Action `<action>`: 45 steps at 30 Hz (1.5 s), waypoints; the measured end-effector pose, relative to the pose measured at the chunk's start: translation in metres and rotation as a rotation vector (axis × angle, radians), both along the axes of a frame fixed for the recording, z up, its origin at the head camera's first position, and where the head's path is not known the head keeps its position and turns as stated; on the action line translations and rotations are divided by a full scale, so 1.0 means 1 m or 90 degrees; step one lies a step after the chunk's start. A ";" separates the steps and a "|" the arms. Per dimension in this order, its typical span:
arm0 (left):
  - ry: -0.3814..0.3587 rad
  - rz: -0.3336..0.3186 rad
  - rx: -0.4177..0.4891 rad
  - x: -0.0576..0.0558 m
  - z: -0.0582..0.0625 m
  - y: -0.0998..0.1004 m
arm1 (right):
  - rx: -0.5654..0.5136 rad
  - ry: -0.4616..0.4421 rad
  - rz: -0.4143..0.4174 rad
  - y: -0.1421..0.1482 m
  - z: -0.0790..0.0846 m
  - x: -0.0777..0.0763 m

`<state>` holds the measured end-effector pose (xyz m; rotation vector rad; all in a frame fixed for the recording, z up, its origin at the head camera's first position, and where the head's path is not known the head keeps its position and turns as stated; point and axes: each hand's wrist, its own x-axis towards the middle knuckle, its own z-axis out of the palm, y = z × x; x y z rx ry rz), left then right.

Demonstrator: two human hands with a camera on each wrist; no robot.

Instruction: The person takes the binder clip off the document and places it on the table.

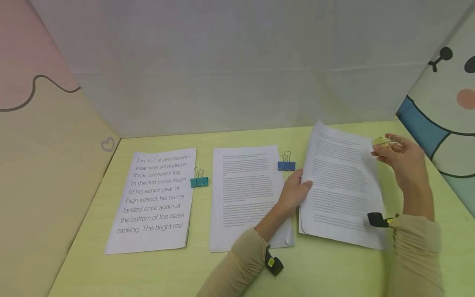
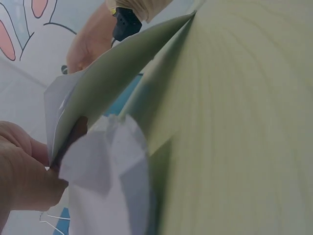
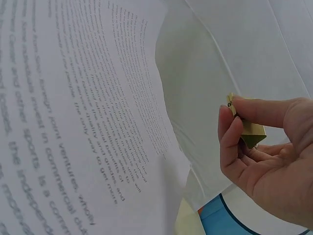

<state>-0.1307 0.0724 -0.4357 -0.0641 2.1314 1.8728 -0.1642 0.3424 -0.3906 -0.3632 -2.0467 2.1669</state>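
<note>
My left hand (image 1: 295,192) grips the left edge of a printed paper stack (image 1: 337,185), thumb on top and fingers beneath. That stack is tilted, its left side lifted off the table, as the left wrist view shows from below. In my right hand (image 1: 406,159) a yellow binder clip (image 1: 381,142) is pinched between thumb and fingers, beside the stack's upper right corner. The right wrist view shows the yellow binder clip (image 3: 253,132) apart from the sheets (image 3: 98,117). Just left of the left hand lies a blue binder clip (image 1: 286,166).
A middle paper stack (image 1: 245,189) lies under the left forearm, its lower right corner curled. Further left is a stack with large print (image 1: 156,198), a teal binder clip (image 1: 199,181) at its right edge. A white wall panel (image 1: 237,82) bounds the table's back.
</note>
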 end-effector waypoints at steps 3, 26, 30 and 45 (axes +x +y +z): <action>-0.011 0.006 0.005 0.004 -0.001 0.004 | 0.009 -0.021 0.019 0.004 -0.004 0.001; -0.053 -0.056 0.007 0.002 -0.004 0.007 | 0.396 -0.215 0.156 0.032 -0.014 0.007; -0.044 -0.038 -0.012 -0.001 -0.005 0.003 | 0.402 -0.227 0.155 0.036 -0.017 0.008; -0.053 0.004 -0.024 -0.006 -0.003 0.000 | 0.436 -0.235 0.174 0.055 -0.030 0.010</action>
